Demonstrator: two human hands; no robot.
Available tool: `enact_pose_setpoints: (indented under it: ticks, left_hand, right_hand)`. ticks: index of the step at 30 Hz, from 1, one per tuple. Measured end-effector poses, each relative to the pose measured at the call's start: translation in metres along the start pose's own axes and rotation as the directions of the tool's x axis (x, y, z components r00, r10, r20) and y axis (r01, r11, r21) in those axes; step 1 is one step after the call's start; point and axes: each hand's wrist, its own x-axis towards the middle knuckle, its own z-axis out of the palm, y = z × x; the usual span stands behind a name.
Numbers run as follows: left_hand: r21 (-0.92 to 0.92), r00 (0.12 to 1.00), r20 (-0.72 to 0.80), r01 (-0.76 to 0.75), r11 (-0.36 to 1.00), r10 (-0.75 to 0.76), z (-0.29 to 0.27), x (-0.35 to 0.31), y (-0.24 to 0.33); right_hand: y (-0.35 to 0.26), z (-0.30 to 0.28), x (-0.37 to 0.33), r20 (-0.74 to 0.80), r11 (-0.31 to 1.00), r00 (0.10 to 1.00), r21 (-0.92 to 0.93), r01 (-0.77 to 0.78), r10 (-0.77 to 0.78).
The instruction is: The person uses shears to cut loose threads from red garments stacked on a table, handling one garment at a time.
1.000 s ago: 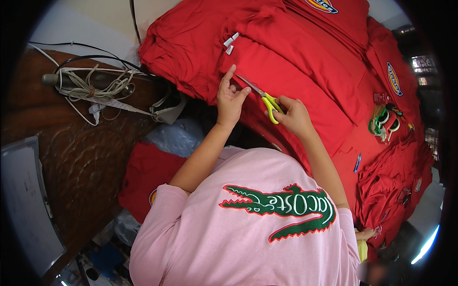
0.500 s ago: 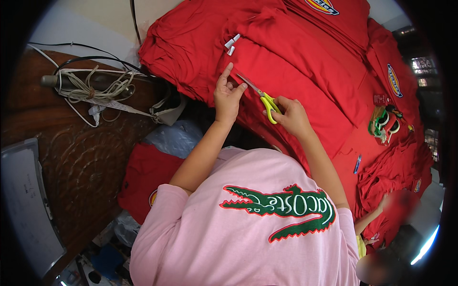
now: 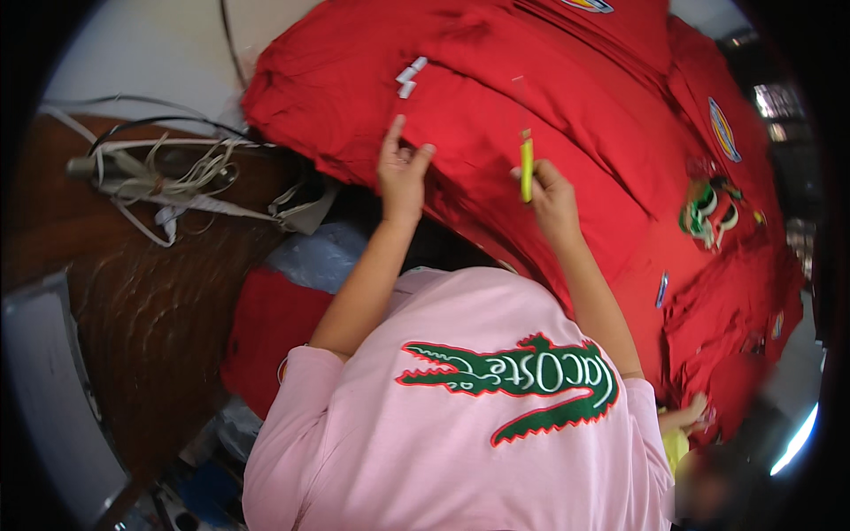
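Note:
A big pile of red garments (image 3: 496, 97) lies in front of me. My left hand (image 3: 403, 168) presses on the near edge of the top red garment, fingers bent, just below two small white tags (image 3: 409, 77). To its right, my right hand (image 3: 551, 193) grips small scissors with a yellow handle (image 3: 527, 166), held upright with the blades pointing away over the cloth. The blades show only as a thin line. My pink shirt with a green print (image 3: 478, 416) fills the lower part of the view.
More red garments with oval patches (image 3: 724, 128) and a green-and-white emblem (image 3: 708, 211) lie to the right. Tangled white cords (image 3: 168, 177) sit on a brown surface (image 3: 150, 310) to the left. Another person's hand (image 3: 686, 414) shows at lower right. A folded red cloth (image 3: 270, 327) lies below.
My right hand has drawn the scissors away from my left hand and turned them upright. My left hand stays on the red cloth near the white tags.

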Motion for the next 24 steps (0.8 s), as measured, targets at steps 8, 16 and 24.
enact_pose_setpoints:
  ticks: [8, 16, 24]
  left_hand:
    - [-0.269, 0.982, -0.057, 0.159, 0.950, -0.180, -0.048, 0.022, -0.018]
    - [-0.200, 0.940, -0.055, 0.319, 0.926, -0.336, -0.056, 0.060, -0.015]
    - [0.145, 0.974, 0.139, 0.159, 0.977, -0.179, 0.001, 0.159, 0.060]
  right_hand:
    - [0.101, -0.166, -0.098, -0.615, 0.973, 0.758, 0.200, -0.116, 0.217]
    - [0.147, -0.107, -0.231, -0.446, 0.839, 0.724, 0.414, -0.354, 0.526]
    - [0.080, -0.179, -0.188, -0.250, 0.691, 0.825, 0.690, -0.217, 0.508]
